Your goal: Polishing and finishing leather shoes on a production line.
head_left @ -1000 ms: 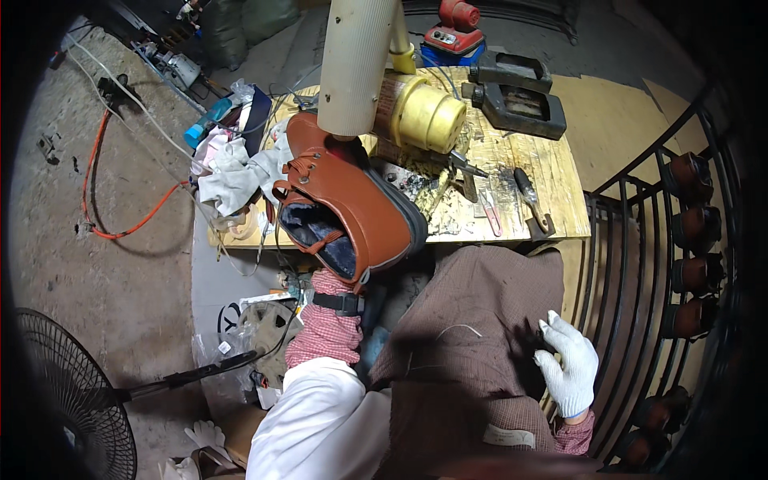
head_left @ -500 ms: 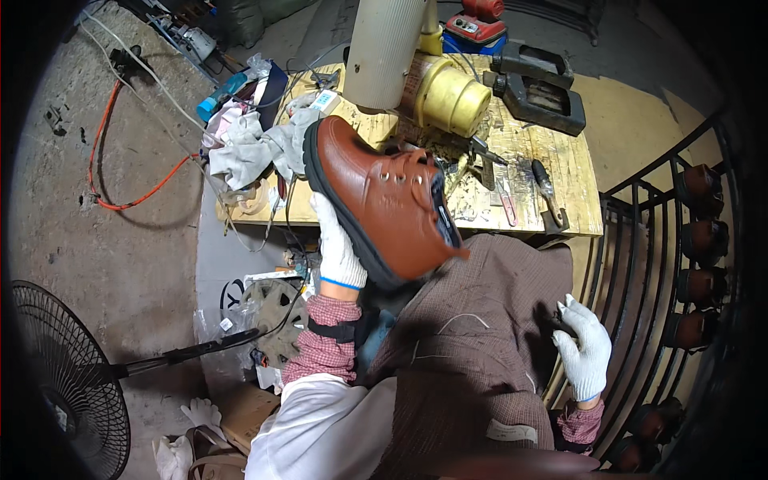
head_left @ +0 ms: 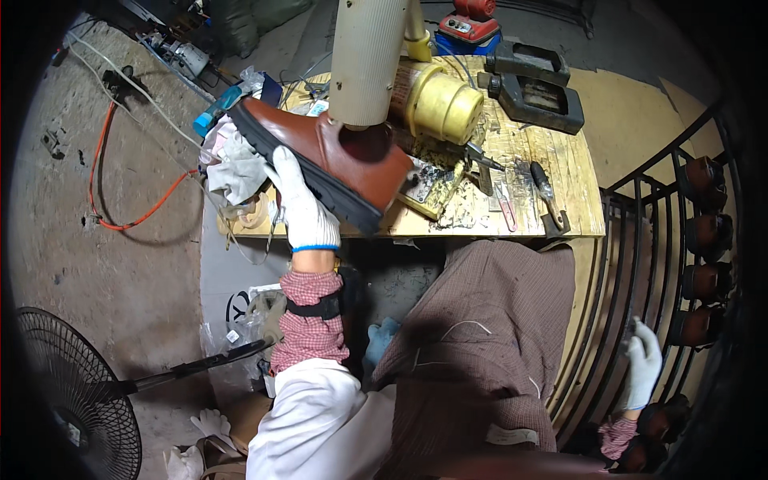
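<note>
Boot of reddish-brown leather with a thick black rubber sole, upper centre of the frame, above the left end of the yellow wooden workbench and against the pale cylindrical post. My white-gloved left hand is wrapped around its sole from below — a full, firm hold. I judge it fairly heavy, stiff in the sole, softer in the upper; sole or heel is the safest purchase. Its long axis runs from upper left down to lower right, with the sole facing lower left. My white-gloved right hand hangs empty, fingers loosely spread, beside the dark metal rack at lower right.
</note>
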`<action>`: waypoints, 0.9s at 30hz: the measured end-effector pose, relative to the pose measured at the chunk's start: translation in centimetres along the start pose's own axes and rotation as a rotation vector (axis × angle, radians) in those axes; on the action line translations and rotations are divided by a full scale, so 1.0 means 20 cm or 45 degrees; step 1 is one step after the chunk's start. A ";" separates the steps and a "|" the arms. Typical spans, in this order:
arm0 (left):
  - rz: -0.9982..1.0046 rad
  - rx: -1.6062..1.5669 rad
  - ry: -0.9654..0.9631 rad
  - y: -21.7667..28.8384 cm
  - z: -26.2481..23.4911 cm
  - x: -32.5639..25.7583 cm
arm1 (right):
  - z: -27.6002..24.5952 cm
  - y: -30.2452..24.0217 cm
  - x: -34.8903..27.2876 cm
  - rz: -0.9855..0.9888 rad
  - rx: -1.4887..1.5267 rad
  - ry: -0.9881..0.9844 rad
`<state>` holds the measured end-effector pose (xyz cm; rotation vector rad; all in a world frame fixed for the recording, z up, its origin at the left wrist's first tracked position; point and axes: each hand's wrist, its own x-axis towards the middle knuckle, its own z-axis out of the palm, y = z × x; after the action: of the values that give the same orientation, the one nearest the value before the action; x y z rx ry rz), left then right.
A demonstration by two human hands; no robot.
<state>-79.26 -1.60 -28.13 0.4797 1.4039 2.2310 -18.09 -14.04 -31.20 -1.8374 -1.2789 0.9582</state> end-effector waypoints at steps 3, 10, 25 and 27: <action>0.006 0.030 -0.052 0.07 0.06 0.06 | -0.16 0.05 0.10 0.054 0.095 0.025; -0.003 -0.113 -0.046 0.18 0.17 0.08 | 0.05 -0.18 0.14 -0.108 0.111 -0.131; -0.230 -0.039 0.012 0.05 -0.01 -0.41 | 1.53 -1.26 -0.02 -1.968 -0.601 -0.431; -0.294 0.040 0.043 0.13 -0.03 -0.37 | 1.48 -1.02 -0.02 -1.902 -0.887 -0.851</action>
<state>-74.00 -7.06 -26.48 0.2753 1.4352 2.0436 -52.70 -5.03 -28.08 -0.3615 -2.9136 0.1882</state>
